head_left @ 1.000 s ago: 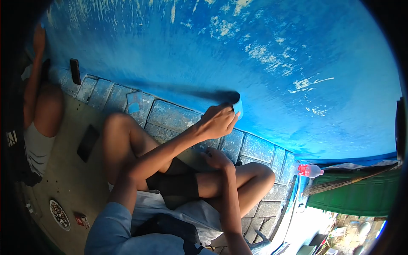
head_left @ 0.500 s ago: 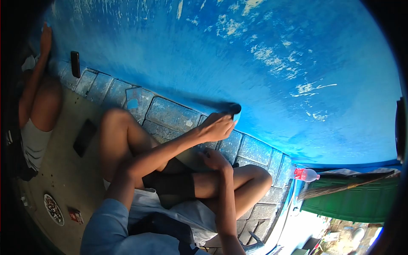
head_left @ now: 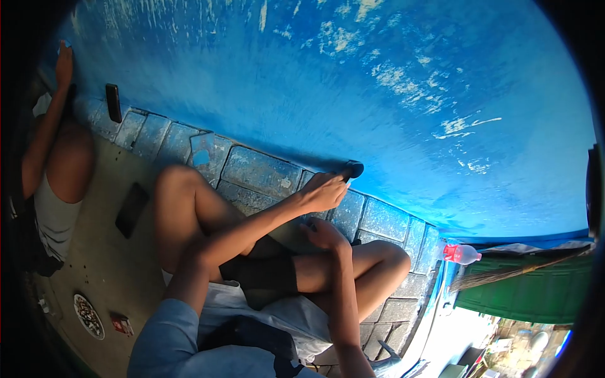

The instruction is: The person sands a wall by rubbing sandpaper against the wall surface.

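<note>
My left hand [head_left: 324, 192] pinches a curled, dark sheet [head_left: 354, 169] against the blue wall [head_left: 265, 94], low down near where the wall meets the paving. Loosely bent fingers show on my right hand [head_left: 326, 235], just below the left one, over my lap; nothing is visible in it. Pale, scuffed patches [head_left: 403, 88] mark the wall higher up. On the paving by the wall lies a flat sheet with a light blue patch [head_left: 201, 157].
A co-worker's hand [head_left: 64, 63] touches the wall at far left. Around are a phone [head_left: 113, 103], a dark flat object [head_left: 132, 210], a plate of small bits [head_left: 89, 317], a red pack [head_left: 121, 324], a bottle [head_left: 462, 254] and a broom [head_left: 504, 274].
My left hand and the curled sheet have moved down the wall toward its base. The sheet's blue face showed earlier; now mostly its dark side does. My right hand stays near my lap.
</note>
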### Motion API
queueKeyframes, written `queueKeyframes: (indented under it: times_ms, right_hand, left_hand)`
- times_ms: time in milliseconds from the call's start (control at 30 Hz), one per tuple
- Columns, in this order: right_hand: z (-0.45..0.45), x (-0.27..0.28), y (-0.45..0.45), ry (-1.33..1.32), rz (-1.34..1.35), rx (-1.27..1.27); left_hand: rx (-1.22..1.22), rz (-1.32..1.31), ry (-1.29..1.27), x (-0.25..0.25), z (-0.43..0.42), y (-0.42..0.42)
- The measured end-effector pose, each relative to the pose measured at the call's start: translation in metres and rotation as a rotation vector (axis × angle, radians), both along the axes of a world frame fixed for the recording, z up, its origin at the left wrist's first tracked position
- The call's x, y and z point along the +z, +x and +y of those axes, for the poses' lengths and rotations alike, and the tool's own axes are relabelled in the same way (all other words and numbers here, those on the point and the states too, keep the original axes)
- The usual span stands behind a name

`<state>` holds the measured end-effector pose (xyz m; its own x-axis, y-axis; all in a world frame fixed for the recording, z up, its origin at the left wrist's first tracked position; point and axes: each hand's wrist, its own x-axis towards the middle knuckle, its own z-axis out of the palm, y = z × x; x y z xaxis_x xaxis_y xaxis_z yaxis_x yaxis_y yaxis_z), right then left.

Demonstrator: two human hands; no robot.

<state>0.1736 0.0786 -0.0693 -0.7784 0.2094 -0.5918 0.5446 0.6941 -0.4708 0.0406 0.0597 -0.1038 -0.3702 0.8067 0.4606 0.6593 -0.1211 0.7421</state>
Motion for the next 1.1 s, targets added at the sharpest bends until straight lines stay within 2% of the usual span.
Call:
queueKeyframes:
  times_ms: [100, 167, 267, 333, 400, 500, 567, 633, 667, 733, 867, 933, 1000, 1033, 1100]
  right_hand:
    - [0.004, -0.007, 0.004, 0.055, 0.052, 0.005]
    - [0.002, -0.005, 0.004, 0.057, 0.048, 0.005]
    - [0.000, 0.003, -0.002, 0.033, 0.003, 0.007]
    - [0.002, -0.002, -0.003, 0.021, 0.000, 0.000]
    - [0.000, -0.004, -0.004, 0.014, -0.009, 0.003]
    - [0.000, 0.001, -0.003, 0.065, -0.006, 0.008]
    - [0.001, 0.000, 0.001, 0.037, 0.036, 0.001]
    - [0.000, 0.003, 0.003, 0.050, 0.019, -0.007]
    - [0.000, 0.004, 0.003, 0.053, 0.013, -0.023]
    - [0.000, 0.007, 0.001, 0.041, 0.002, -0.022]
    - [-0.001, 0.001, -0.001, 0.029, 0.022, -0.001]
    - [0.000, 0.000, -0.002, 0.027, 0.030, -0.007]
    - [-0.002, 0.000, -0.003, 0.029, 0.034, -0.006]
    - [-0.002, 0.000, -0.003, 0.028, 0.037, -0.006]
    - [0.000, 0.002, -0.001, 0.036, 0.030, 0.001]
  left_hand:
    - [-0.042, 0.036, -0.125, 0.007, -0.003, -0.003]
    - [0.025, 0.015, 0.141, 0.048, -0.012, -0.008]
    - [0.072, -0.018, 0.195, 0.111, -0.033, -0.017]
    - [0.080, -0.029, 0.247, 0.109, -0.032, -0.018]
    - [0.070, -0.018, 0.090, 0.102, -0.038, -0.016]
    - [0.036, 0.130, 0.028, -0.004, -0.014, -0.013]
    - [0.031, 0.111, -0.020, -0.020, -0.014, -0.011]
    - [0.025, 0.132, -0.074, -0.019, -0.013, -0.010]
    - [0.021, 0.133, -0.074, -0.001, -0.016, -0.011]
    - [-0.001, 0.017, 0.043, 0.031, -0.021, -0.015]
    - [0.162, 0.054, 0.236, 0.096, -0.040, -0.021]
    - [0.196, 0.126, 0.197, 0.077, -0.040, -0.024]
    - [0.161, 0.064, -0.067, 0.059, -0.046, -0.023]
    - [0.124, 0.116, -0.054, 0.008, -0.034, -0.031]
    - [0.129, 0.121, -0.081, 0.008, -0.040, -0.032]
